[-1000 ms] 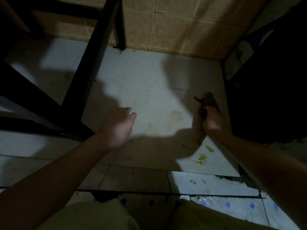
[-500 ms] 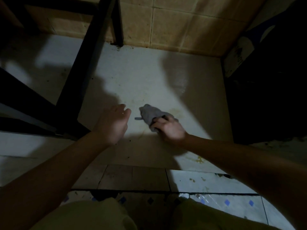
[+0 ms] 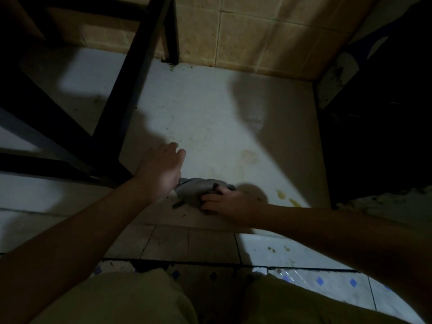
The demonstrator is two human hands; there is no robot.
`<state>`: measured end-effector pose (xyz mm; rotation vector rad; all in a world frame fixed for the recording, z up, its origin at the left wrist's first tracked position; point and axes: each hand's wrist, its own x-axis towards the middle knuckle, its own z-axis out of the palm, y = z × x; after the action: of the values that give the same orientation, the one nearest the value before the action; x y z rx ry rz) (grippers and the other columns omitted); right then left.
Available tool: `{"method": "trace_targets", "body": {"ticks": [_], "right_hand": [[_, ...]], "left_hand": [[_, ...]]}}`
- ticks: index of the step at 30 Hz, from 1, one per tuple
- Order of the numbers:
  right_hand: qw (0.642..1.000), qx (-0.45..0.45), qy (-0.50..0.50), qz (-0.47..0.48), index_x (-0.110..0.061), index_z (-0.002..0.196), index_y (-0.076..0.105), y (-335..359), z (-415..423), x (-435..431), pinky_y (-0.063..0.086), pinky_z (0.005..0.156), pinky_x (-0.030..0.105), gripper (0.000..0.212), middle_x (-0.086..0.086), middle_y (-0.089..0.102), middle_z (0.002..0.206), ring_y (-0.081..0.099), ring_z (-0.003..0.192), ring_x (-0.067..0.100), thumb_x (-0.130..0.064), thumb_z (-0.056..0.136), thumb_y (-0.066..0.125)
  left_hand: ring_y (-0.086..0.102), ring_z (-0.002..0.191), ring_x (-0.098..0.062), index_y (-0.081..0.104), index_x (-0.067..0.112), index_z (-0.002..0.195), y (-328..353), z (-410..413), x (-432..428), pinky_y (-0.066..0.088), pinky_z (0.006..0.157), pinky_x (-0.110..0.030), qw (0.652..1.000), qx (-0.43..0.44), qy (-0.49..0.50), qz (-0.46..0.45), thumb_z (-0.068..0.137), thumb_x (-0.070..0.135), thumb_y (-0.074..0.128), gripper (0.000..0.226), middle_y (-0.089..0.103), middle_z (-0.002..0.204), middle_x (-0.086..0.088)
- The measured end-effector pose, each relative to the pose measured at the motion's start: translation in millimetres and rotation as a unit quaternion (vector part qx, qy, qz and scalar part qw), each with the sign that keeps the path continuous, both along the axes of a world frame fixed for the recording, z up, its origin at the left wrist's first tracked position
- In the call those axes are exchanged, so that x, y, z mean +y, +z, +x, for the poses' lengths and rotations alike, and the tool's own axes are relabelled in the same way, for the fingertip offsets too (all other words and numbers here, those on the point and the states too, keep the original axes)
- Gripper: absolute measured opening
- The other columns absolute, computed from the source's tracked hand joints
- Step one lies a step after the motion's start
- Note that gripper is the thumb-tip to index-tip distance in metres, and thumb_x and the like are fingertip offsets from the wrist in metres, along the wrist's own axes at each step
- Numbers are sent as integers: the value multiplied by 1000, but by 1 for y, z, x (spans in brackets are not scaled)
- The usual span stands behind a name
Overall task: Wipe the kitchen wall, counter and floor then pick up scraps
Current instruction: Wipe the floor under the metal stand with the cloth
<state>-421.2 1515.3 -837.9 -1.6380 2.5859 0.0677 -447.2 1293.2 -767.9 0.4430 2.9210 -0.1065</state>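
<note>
Down low, our right hand (image 3: 225, 203) squeezes the grey cloth (image 3: 198, 189) flat on the floor (image 3: 210, 113) so it can rub the dirt off, and our left hand (image 3: 161, 170) is open just beside it, holding nothing, maybe to keep us steady. Yellow spots (image 3: 281, 194) lie near the cloth, so we think they come next, and a pale stain (image 3: 250, 157) sits farther back.

Two hands are in view: one left hand (image 3: 161, 171) and one right hand (image 3: 225, 202). There is one cloth (image 3: 195, 189), two yellow spots (image 3: 281, 194) and two black legs (image 3: 131, 73).
</note>
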Motion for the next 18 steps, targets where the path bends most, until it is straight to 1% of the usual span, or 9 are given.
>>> {"method": "trace_targets", "body": {"ticks": [2, 3, 4, 6, 8, 12, 15, 16, 18], "right_hand": [[994, -30, -81, -60, -26, 105, 72, 2, 1, 2, 54, 60, 23, 38, 3, 69, 111, 69, 85, 22, -22, 68, 82], [987, -62, -121, -85, -23, 106, 72, 3, -1, 4, 56, 61, 24, 37, 7, 69, 112, 68, 87, 25, -17, 71, 80], [978, -110, -151, -94, -22, 111, 70, 5, -5, 6, 56, 75, 28, 37, 8, 65, 118, 64, 100, 25, -12, 76, 75], [957, -208, -189, -67, -23, 125, 60, 8, -13, 15, 36, 106, 36, 40, 0, 51, 137, 41, 127, 19, -7, 89, 56], [950, -220, -219, -23, -24, 132, 53, 10, -21, 28, 22, 114, 39, 42, -1, 40, 146, 27, 136, 20, -9, 93, 49], [943, -172, -271, 91, -31, 144, 34, 10, -23, 51, 20, 116, 39, 43, -7, 16, 157, 13, 143, 28, -22, 101, 36], [945, -145, -284, 80, -29, 141, 38, 13, -3, 63, 30, 112, 41, 43, -4, 23, 156, 20, 141, 32, -19, 100, 38], [949, -127, -283, 55, -26, 137, 46, 15, 8, 66, 40, 105, 44, 42, 0, 33, 152, 30, 137, 37, -15, 96, 47], [956, -100, -275, 6, -22, 124, 61, 18, 30, 74, 56, 81, 45, 45, 6, 55, 136, 52, 118, 44, -6, 82, 67]], "left_hand": [[47, 112, -32, 46, 10, 126, 0, 1, 0, 40, 91, -41, 1000, -6, -9, 3, 91, 18, 48, 36, 45, 129, -13], [46, 113, -33, 45, 9, 127, -1, 1, 0, 40, 91, -41, 1000, -9, -15, 4, 92, 19, 48, 36, 45, 130, -14], [46, 114, -33, 45, 8, 127, -1, 2, 0, 40, 92, -41, 1000, -11, -19, 6, 93, 19, 47, 36, 44, 132, -14], [46, 115, -32, 46, 8, 127, -2, 3, -1, 40, 92, -40, 1000, -12, -21, 9, 94, 17, 45, 35, 44, 134, -15], [47, 115, -32, 46, 9, 127, -3, 4, -1, 40, 92, -39, 1000, -7, -21, 7, 94, 15, 44, 34, 43, 137, -15], [49, 113, -34, 50, 8, 125, -1, 5, -1, 42, 90, -40, 1000, -6, -20, 10, 92, 12, 46, 33, 46, 135, -15], [51, 110, -35, 52, 6, 121, -1, 5, -2, 43, 89, -42, 999, -8, -26, 18, 91, 10, 47, 31, 48, 131, -16], [51, 109, -35, 52, 6, 121, -1, 5, -2, 43, 89, -42, 999, -10, -31, 17, 91, 10, 48, 30, 48, 131, -17], [51, 109, -35, 52, 6, 120, -4, 5, -1, 44, 89, -43, 999, -10, -50, 13, 90, 10, 47, 31, 47, 130, -17]]}}
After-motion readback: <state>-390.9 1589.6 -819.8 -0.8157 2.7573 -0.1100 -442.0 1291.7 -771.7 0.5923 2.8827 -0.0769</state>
